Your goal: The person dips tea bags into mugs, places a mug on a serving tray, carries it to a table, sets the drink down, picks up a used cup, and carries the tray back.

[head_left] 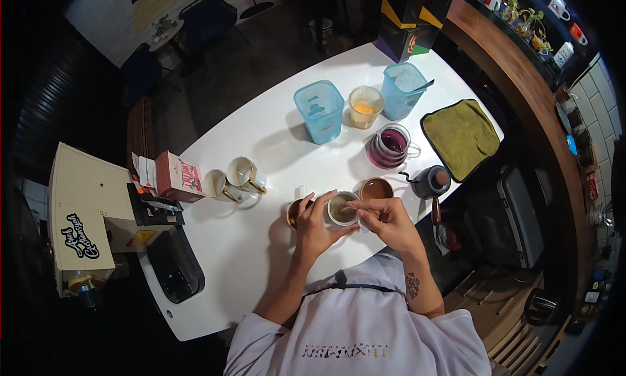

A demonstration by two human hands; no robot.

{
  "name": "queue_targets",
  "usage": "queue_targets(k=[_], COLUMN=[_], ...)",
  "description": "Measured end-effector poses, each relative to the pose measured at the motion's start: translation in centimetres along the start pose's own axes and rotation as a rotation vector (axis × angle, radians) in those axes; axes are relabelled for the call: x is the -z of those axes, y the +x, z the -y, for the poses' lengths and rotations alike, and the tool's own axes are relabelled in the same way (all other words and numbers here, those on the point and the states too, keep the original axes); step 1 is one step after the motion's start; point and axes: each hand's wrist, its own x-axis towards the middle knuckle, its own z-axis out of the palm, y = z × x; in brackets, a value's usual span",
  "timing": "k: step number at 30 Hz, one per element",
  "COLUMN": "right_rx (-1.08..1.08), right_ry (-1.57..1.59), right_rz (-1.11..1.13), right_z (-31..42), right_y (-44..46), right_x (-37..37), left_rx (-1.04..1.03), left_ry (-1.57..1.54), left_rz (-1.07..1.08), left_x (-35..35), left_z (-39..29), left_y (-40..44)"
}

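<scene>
Two bent forearms, left hand (316, 229) cupping white cup (342, 208), right hand (388, 225) pinching above.

And we're counting one white table (228, 245), two blue tubs (318, 118) (401, 95), one clear tumbler (364, 115) and one glass server (391, 148)! Here come two gold-handled cups (215, 183) (242, 170), two brown-filled cups (291, 214) (376, 189) and one grey-filled cup (340, 210)! Add one gooseneck kettle (430, 181), one green cloth (462, 140), one red-and-white box (178, 178) and one cream-coloured machine (85, 206)

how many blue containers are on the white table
2: one blue container left of the cup with orange contents, another blue container right of it, with a dark handle sticking out.
</scene>
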Motion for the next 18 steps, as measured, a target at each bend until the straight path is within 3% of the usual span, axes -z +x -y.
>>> queue_targets(k=[9, 11, 18], right_rx=[0.004, 0.001, 0.012], right_ry=[-0.027, -0.035, 0.012], right_rz=[0.029, 0.037, 0.09], right_z=[0.26, 0.29, 0.2], right_y=[0.22, 0.36, 0.34], right_x=[-0.17, -0.1, -0.28], left_rx=[0.017, 0.143, 0.196], left_ry=[-0.011, -0.076, -0.07], left_rz=[0.015, 0.078, 0.092], left_x=[-0.07, -0.2, -0.2], left_z=[0.1, 0.28, 0.09], left_y=[-0.15, -0.39, -0.54])
